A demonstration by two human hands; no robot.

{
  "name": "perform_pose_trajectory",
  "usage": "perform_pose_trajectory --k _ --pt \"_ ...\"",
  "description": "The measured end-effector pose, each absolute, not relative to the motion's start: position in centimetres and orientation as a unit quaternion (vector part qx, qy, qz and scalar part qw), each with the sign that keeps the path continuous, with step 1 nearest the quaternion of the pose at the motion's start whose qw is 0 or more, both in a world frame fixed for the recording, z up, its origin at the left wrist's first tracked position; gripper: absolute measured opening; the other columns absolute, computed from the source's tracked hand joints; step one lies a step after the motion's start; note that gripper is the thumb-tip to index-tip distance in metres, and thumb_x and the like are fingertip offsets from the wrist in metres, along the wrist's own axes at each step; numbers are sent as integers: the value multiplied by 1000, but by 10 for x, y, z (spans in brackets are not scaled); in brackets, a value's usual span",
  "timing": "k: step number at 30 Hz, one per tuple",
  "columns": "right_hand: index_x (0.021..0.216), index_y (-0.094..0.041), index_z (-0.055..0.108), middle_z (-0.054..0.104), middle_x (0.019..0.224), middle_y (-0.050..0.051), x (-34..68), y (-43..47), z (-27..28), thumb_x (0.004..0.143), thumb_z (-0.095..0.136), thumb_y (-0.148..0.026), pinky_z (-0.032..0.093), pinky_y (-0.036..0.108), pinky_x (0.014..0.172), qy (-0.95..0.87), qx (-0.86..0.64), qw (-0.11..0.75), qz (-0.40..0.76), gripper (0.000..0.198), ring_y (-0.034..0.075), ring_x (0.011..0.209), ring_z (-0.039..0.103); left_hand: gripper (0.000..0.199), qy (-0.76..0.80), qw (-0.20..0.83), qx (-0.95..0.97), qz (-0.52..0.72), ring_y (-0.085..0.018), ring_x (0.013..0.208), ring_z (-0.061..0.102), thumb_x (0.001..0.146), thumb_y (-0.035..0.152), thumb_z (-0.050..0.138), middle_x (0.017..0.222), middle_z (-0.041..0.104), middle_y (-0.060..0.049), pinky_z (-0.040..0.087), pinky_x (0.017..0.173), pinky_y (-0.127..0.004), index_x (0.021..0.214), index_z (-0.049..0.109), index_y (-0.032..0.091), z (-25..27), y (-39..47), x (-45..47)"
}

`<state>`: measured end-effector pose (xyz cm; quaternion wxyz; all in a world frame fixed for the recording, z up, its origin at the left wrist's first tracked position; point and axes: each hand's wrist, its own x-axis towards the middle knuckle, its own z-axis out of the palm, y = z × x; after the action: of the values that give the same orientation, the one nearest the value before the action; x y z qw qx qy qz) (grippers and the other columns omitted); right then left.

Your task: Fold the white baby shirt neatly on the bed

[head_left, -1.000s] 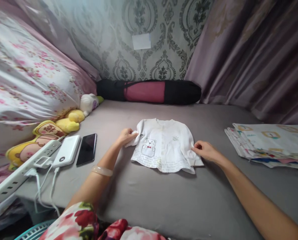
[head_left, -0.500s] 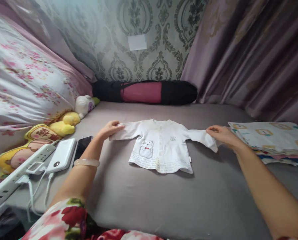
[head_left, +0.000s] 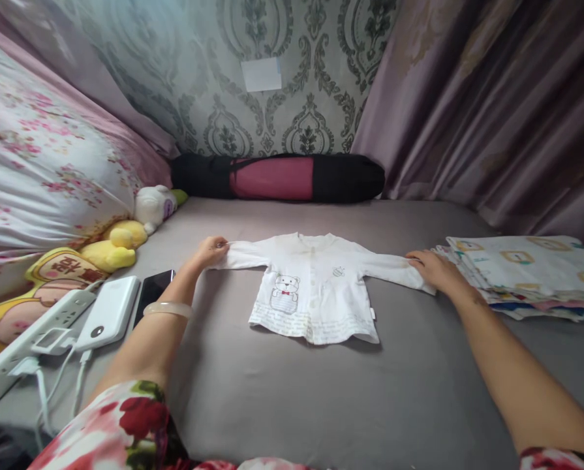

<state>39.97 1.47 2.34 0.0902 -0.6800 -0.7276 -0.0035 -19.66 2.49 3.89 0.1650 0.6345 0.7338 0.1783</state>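
White shirt (head_left: 316,284) lies front up, mid grey sheet (head_left: 282,405), neck twd the wall, both sleeves spread sideways. Sleeves don't quite match: L one runs nearly level, R one slopes down twd its cuff. Any fold made from this layout could come out lopsided b/c of that. Hem's rippled too, esp. nr the side tag, so creases could get trapped if it isn't smoothed.

L hand (head_left: 212,253): fingers narrow, pinched on the sleeve by its cuff. R hand (head_left: 431,269): fingers close tog. over the other sleeve end; can't tell if they pinch the cloth or just press it. If both pull unevenly, the body could skew or slide, since the shirt looks light & nothing else visibly pins it. Too hard a tug might also stretch the cuffs.

Further out, L forearm w/ bangle (head_left: 167,309) is right by the phone (head_left: 153,290), partly hiding it in this view; a careless elbow swing could knock it or the power bank (head_left: 108,313) next to it. The white cable (head_left: 81,382) on that bank could snag the floral sleeve (head_left: 120,427) & drag things along. On the R, the folded cloth pile (head_left: 536,271) is just beside/behind the R hand; its near edges are loose & uneven, so an outward sweep could catch a layer & shift the stack.
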Motion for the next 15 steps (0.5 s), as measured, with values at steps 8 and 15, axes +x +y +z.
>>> perform_pose_trajectory --k 8,15 --pt "121 -18 63 60 125 16 371 -20 27 91 41 -24 44 43 92 -705 -696 84 -110 38 31 113 56 41 770 -19 616 165 -34 120 49 83 35 48 123 58 -18 36 97 -46 117 60 18 35 -2 -176" --pt "112 -23 61 69 78 3 307 -97 53 87 52 -45 45 27 63 -719 -625 80 294 35 19 68 62 52 649 382 640 152 -19 74 58 76 55 60 80 64 -3 43 67 -29 114 57 20 56 -82 -152"
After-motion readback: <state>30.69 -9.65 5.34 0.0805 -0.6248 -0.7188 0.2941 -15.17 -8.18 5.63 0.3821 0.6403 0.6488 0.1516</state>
